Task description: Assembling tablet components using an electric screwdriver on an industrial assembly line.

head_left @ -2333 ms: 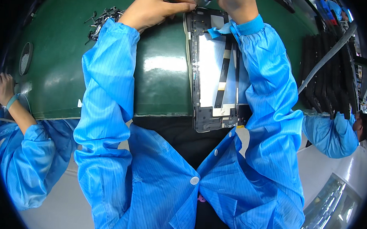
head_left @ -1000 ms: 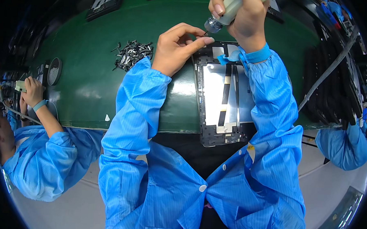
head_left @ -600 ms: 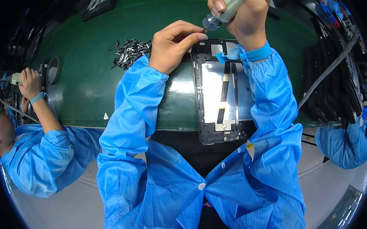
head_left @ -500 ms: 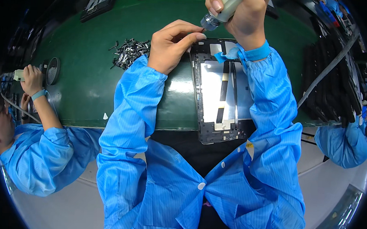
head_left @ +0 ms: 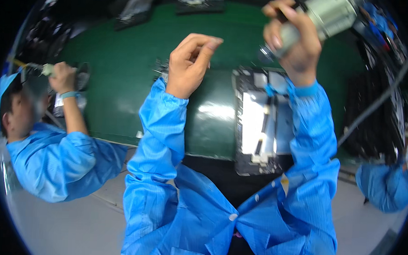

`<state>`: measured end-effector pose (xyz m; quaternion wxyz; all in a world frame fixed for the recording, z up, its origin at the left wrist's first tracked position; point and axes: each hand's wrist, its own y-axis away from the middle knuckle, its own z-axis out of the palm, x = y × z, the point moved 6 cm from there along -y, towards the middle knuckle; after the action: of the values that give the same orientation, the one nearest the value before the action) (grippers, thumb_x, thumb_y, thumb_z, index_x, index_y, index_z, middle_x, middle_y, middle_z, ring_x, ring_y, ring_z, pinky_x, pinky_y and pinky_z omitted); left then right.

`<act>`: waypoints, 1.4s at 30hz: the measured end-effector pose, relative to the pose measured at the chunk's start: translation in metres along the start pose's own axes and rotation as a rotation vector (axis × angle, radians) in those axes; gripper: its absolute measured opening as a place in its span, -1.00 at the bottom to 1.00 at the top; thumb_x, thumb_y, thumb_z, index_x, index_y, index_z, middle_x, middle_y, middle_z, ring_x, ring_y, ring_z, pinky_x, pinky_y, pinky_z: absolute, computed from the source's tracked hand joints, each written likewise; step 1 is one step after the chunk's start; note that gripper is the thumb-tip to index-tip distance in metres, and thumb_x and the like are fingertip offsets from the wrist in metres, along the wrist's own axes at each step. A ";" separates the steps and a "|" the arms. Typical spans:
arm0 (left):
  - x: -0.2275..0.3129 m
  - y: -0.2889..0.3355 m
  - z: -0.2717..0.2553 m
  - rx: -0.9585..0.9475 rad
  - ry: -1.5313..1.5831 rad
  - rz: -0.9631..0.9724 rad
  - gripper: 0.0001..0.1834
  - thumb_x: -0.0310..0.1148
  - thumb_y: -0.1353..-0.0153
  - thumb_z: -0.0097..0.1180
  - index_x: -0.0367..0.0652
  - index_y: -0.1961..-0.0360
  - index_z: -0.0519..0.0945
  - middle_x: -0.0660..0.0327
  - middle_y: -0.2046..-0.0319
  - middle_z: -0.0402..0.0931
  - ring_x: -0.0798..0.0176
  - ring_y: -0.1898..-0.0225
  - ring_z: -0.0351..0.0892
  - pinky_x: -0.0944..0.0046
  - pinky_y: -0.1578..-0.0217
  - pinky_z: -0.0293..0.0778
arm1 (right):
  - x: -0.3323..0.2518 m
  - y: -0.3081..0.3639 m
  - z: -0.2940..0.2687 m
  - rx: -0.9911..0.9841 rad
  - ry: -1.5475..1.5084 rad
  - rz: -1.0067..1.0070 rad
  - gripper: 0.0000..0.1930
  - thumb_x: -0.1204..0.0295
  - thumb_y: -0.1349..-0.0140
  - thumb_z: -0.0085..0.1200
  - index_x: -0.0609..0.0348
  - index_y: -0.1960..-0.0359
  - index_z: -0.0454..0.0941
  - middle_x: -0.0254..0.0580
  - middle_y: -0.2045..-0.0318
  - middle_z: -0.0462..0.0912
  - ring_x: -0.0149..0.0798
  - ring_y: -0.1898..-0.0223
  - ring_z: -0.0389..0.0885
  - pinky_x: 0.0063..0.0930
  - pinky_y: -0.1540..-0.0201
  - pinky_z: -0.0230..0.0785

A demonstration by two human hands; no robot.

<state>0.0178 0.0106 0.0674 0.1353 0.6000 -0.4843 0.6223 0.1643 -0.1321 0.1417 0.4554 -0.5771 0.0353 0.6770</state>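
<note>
My right hand is wrapped round a pale green electric screwdriver, its metal tip end pointing down and left, blurred by motion. The tool is in the air above the far end of a black-framed tablet-like device with a bright silver inner plate. My left hand hovers left of the device, thumb pressed to the fingertips in a pinch. Whatever it may hold is too small to make out. Behind that hand shows part of a pile of small black and silver pieces.
The green table carries dark device parts along its far edge. Dark frames stand stacked at the right beside a grey cable. At the left a co-worker in blue holds a similar pale tool.
My right hand has pulled the screwdriver rightward, away from my left hand. The left hand stays pinched, now apart from the tool tip. The whole view has shifted.
</note>
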 end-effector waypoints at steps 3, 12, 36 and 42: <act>-0.016 -0.055 -0.088 0.286 -0.270 0.047 -0.66 -0.34 -0.35 0.18 -0.31 -0.06 0.55 0.10 0.16 0.63 0.38 0.27 0.60 0.39 0.21 0.52 | -0.006 0.004 -0.012 0.025 0.088 0.047 -0.66 0.34 -0.33 -0.09 0.42 0.06 0.43 0.09 0.36 0.55 -0.43 0.72 0.30 -0.49 0.60 0.21; -0.239 -0.204 -0.337 0.207 -0.874 -0.898 0.44 0.57 0.26 0.28 -0.49 -0.37 0.21 -0.24 -0.36 0.20 -0.23 -0.41 0.17 0.08 -0.38 0.14 | -0.005 0.013 -0.011 0.025 0.083 0.068 -0.70 0.47 -0.22 0.03 0.46 0.09 0.41 0.14 0.31 0.50 -0.38 0.65 0.48 -0.52 0.57 0.42; -0.260 -0.265 -0.175 0.080 -0.731 -0.716 0.04 0.39 -0.09 0.11 -0.30 -0.33 0.37 -0.37 -0.40 0.02 -0.45 -0.38 0.07 -0.04 -0.40 0.04 | -0.002 0.000 -0.015 0.013 0.012 0.131 -0.84 0.58 -0.23 0.08 0.37 0.18 0.51 -0.06 0.34 0.65 -0.44 0.64 0.50 -0.58 0.60 0.37; -0.253 -0.267 -0.160 -0.145 -0.351 -0.955 0.08 0.26 0.18 0.50 -0.47 -0.16 0.49 -0.07 -0.06 0.57 0.00 -0.04 0.59 0.12 -0.13 0.42 | -0.007 0.001 -0.010 0.013 -0.013 0.194 -0.83 0.61 -0.18 0.12 0.32 0.18 0.52 -0.11 0.35 0.65 -0.46 0.62 0.53 -0.58 0.62 0.39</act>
<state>0.1810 0.3692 -0.0065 0.3624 0.8387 -0.2137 0.3458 0.1708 -0.1426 0.1428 0.3917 -0.5636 0.0924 0.7214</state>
